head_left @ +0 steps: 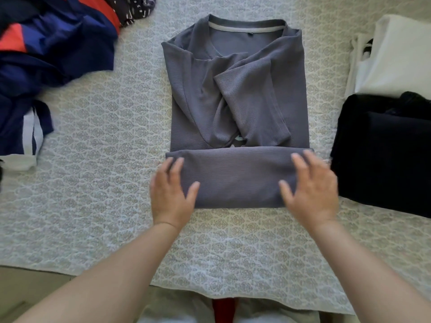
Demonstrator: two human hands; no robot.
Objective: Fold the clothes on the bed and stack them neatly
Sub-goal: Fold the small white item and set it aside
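Head view: the grey shirt point(235, 89) lies mid-bed, hem folded up once; the left hand point(171, 194) and right hand point(312, 192) rest flat, fingers relaxed, on that fold. Best to keep edges square when rolling upward. Around the shirt: patterned bedspread point(93, 136), unfolded clothes point(53, 50) left, folded stack point(384, 148) right.

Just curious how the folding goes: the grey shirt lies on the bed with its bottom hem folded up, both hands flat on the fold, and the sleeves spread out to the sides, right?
Not quite: the head view shows the grey shirt's sleeves folded inward, crossing over its middle. The rest holds: left hand and right hand lie flat on the fold.
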